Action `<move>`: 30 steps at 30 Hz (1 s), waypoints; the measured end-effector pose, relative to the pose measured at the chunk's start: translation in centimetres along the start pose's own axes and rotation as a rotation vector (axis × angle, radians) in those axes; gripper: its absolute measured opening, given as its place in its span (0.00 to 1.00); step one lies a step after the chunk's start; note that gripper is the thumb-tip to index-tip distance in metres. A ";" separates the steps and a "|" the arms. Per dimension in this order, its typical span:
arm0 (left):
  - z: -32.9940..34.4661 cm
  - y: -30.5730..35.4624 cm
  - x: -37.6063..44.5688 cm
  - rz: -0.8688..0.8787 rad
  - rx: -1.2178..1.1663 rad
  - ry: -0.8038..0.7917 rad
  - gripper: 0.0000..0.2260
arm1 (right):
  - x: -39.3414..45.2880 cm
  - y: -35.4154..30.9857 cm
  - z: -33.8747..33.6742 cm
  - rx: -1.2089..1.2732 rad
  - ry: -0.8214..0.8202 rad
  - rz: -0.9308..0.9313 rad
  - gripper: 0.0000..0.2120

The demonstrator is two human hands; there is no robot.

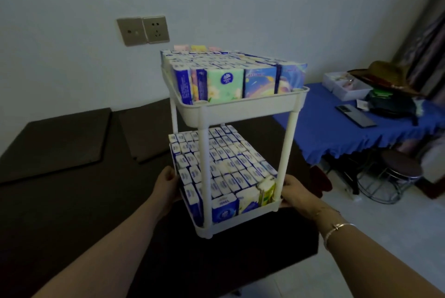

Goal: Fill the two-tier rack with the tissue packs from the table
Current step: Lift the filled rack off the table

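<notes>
White two-tier rack (240, 109), tissue packs (224, 165) throughout

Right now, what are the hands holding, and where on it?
The white two-tier rack, full of tissue packs. Left hand and right hand grip opposite sides of its lower tray.

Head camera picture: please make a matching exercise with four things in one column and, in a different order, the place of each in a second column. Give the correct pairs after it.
Things
1. green flowered pack
2. wall sockets
3. straw hat
4. left hand

Places
A. on the blue table
B. front of the upper tier
C. at the lower tier's left side
D. on the wall behind the rack

Pairs: 1-B, 2-D, 3-A, 4-C
</notes>
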State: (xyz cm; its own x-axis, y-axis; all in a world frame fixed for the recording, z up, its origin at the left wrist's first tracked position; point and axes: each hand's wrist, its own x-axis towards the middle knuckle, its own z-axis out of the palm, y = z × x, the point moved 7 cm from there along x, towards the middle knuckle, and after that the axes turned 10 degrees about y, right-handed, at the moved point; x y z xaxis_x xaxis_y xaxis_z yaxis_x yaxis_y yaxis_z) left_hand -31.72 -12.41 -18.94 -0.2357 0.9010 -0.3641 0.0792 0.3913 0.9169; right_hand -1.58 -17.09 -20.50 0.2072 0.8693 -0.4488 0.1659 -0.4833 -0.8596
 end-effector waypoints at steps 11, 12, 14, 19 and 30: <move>9.9 4.7 -1.2 0.093 -0.011 -0.069 0.10 | 2.0 -2.1 -11.1 -0.014 0.111 -0.137 0.09; 11.0 5.1 -1.5 0.091 -0.024 -0.067 0.09 | 2.4 -2.5 -12.3 -0.019 0.114 -0.153 0.10; 13.7 6.0 -2.5 0.076 -0.064 -0.038 0.09 | 2.9 -3.4 -15.4 -0.033 0.080 -0.166 0.11; 20.3 8.9 -3.7 0.070 -0.105 0.029 0.10 | 4.0 -5.8 -22.3 -0.053 0.020 -0.223 0.08; 32.6 13.5 -1.1 0.078 -0.056 -0.036 0.07 | 11.2 -7.2 -33.1 -0.077 0.107 -0.176 0.11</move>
State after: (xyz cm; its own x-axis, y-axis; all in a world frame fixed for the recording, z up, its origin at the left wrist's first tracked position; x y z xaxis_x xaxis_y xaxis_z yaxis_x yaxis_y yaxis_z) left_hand 1.19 -2.04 -11.51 -0.1958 0.9348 -0.2964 0.0419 0.3099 0.9498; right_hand 31.44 -7.29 -11.21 0.2690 0.9271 -0.2610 0.2811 -0.3347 -0.8994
